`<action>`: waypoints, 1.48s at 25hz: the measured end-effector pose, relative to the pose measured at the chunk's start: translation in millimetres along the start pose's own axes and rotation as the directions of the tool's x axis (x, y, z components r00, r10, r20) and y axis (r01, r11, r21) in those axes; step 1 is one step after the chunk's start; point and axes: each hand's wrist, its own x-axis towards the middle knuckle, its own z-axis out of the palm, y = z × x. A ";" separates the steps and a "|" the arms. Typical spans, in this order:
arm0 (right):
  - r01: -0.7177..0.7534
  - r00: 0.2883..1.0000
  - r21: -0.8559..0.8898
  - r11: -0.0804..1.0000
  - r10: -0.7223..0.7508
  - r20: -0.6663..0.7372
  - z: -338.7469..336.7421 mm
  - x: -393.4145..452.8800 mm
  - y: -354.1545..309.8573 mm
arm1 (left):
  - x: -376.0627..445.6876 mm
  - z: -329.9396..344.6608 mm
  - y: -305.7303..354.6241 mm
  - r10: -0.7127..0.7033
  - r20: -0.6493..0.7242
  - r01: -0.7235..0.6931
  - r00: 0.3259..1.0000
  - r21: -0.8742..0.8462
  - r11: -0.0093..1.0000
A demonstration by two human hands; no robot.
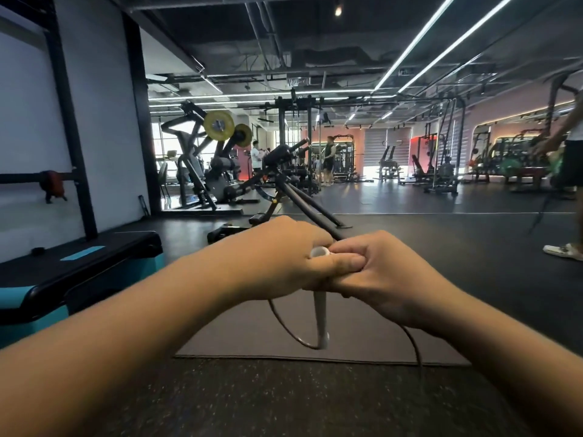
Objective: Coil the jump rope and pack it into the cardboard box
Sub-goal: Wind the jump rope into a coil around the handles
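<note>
Forearms extended, left hand and right hand clasp white handles; limp, light cord (apparently uncoiled) is best gathered near them.

Two bare forearms, no sleeves visible up to frame edge. Left hand and right hand bare: no gloves, rings, watch or wristbands seen. Short trimmed nails on visible fingers. No markings.
</note>
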 end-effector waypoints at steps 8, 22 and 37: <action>-0.116 0.987 0.078 0.990 0.124 -0.106 4.4 -18.7 6.6 | 18.6 11.4 -8.4 0.088 -0.028 -0.081 0.996 0.197 0.977; -0.272 0.906 0.571 0.774 0.406 -0.120 -52.4 -32.6 29.9 | -4.3 4.9 -48.0 -0.449 -0.052 -0.061 0.892 -0.998 -0.005; 0.018 0.888 0.603 0.798 0.264 -0.377 38.0 5.5 11.9 | 21.8 69.7 51.7 -0.717 0.055 -0.432 0.694 -0.765 -0.477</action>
